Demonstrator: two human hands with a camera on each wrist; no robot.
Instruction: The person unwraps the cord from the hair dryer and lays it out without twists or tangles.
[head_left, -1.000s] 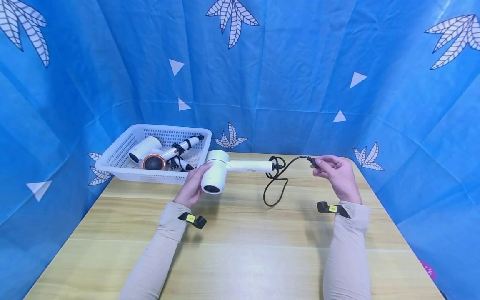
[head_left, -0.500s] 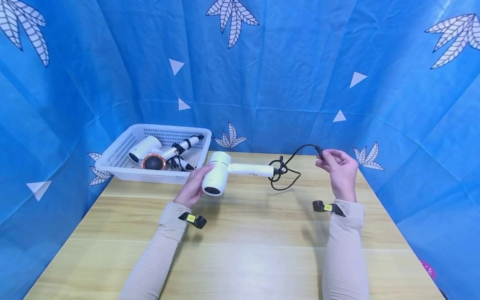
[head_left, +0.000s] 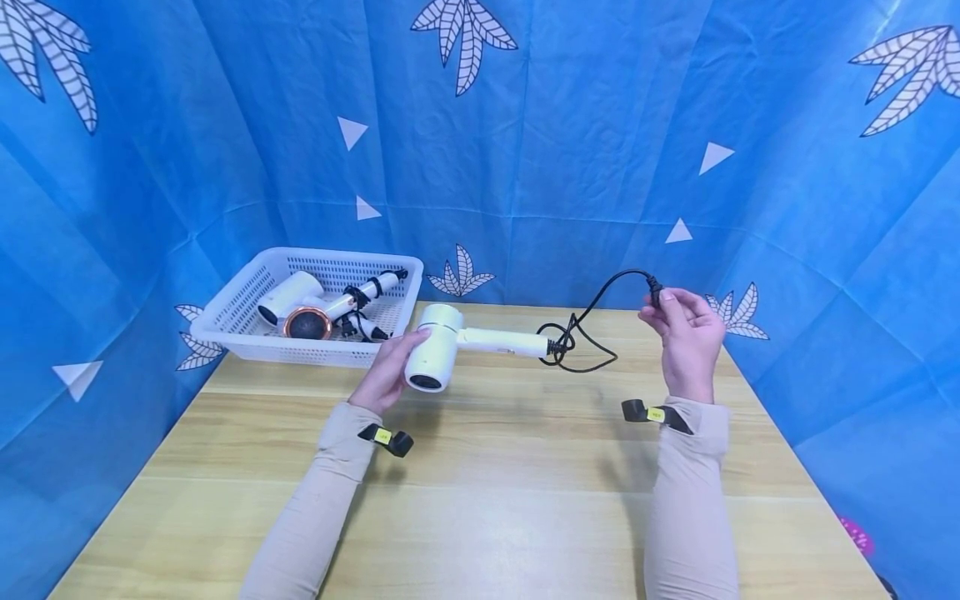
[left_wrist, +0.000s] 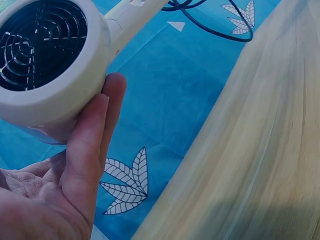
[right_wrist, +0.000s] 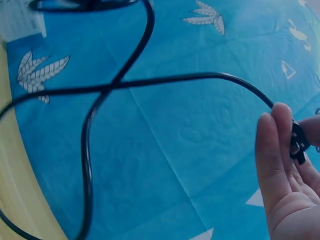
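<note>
My left hand [head_left: 386, 372] grips the barrel of a white hair dryer [head_left: 431, 354] and holds it above the table, its handle pointing right. In the left wrist view the dryer's dark round grille [left_wrist: 42, 45] faces the camera, with fingers [left_wrist: 85, 145] against the white body. A black power cord [head_left: 600, 287] leaves the handle's end in loose, crossing loops. At the cord's far end, my right hand [head_left: 688, 346] pinches the black plug [head_left: 655, 292] between thumb and fingers. The right wrist view shows the plug [right_wrist: 299, 142] partly hidden by the fingers.
A white perforated basket [head_left: 300, 353] stands at the back left. Inside lie several white hair dryer parts, including a copper-ringed dryer [head_left: 307, 323] with its cord bound up. Blue patterned cloth [head_left: 585, 150] hangs around the wooden table [head_left: 480, 500].
My right hand has moved up and slightly right with the plug, and the cord's loops have shifted and drawn out. The left hand and the dryer have barely moved.
</note>
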